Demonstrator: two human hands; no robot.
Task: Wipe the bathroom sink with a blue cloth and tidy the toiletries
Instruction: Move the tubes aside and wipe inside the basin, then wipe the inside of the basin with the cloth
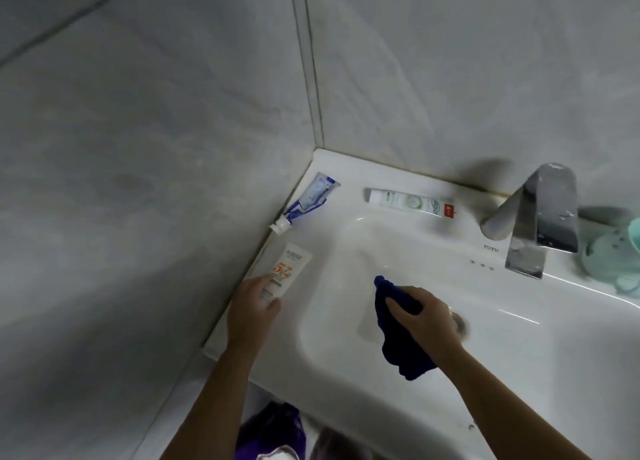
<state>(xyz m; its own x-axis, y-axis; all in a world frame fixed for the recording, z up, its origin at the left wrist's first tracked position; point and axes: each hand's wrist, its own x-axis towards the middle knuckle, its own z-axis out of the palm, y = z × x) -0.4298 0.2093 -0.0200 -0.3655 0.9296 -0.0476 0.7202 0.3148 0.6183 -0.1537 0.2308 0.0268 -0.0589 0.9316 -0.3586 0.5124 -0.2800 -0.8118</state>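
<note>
The right hand (424, 316) has its grip clamped on the blue cloth (398, 335), bunched over the basin of the white sink (519, 373). The left hand (251, 309) pinches a white orange-printed tube (287, 272), seemingly resting on the left rim; two more tubes (408, 201) lie behind.

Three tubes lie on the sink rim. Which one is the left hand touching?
The orange-printed tube, nearest the left hand; the other two lie farther back, untouched.
</note>
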